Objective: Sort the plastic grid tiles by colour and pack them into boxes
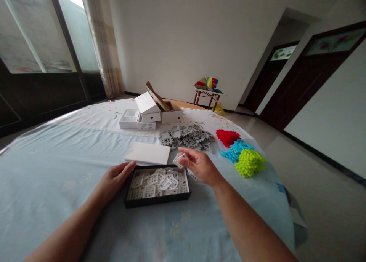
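Note:
A black-rimmed box full of white lattice pieces lies in front of me on the cloth. My right hand is just above and beyond its right end, with a white lattice piece pinched between thumb and fingers. More white pieces show under that hand. At the box's upper left corner rests my left hand, its fingers close together against the rim; whether they grip the rim is hard to see. A flat white lid lies just behind the box.
Grey interlocking pieces are heaped behind the box. Red, blue and green piles stand on the right. White boxes and an open carton sit at the back of the round table.

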`<state>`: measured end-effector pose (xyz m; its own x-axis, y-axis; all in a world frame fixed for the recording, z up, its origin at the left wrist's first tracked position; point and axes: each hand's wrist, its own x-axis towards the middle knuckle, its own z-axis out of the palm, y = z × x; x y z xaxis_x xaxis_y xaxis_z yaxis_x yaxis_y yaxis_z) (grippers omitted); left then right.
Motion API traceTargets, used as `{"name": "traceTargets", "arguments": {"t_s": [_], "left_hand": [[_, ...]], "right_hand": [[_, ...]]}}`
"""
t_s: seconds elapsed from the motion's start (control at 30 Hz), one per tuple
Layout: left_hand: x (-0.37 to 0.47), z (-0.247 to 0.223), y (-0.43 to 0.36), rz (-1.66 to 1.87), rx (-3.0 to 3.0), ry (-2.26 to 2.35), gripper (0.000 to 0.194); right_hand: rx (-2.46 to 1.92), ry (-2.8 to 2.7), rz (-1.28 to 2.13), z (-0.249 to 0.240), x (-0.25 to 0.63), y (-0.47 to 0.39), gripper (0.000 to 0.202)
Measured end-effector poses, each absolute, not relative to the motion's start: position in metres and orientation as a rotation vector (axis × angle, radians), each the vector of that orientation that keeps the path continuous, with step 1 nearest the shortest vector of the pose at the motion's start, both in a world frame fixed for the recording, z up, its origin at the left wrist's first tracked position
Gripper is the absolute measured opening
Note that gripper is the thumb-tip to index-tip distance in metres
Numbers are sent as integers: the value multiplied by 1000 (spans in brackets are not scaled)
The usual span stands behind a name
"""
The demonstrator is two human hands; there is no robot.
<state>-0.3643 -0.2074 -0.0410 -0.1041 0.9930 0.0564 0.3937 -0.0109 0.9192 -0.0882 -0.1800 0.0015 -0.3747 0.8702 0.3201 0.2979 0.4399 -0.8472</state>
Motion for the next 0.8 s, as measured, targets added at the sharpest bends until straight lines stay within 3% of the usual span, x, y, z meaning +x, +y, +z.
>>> {"name": "traceTargets", "arguments": {"t_s": [0.27, 0.53, 0.8], "left_hand": [[-365, -40, -206, 1072, 1470, 1587, 58], [-366, -41, -205, 1056, 1454, 1565, 56], [-366, -43, -206, 1084, 1428, 1555, 57]], "right_hand": [[-1293, -1992, 609, -7, -48, -163, 28], [-1605, -2283, 549, -36, -11, -164, 37], [-1623, -2197, 620, -42, -8, -164, 20]]}}
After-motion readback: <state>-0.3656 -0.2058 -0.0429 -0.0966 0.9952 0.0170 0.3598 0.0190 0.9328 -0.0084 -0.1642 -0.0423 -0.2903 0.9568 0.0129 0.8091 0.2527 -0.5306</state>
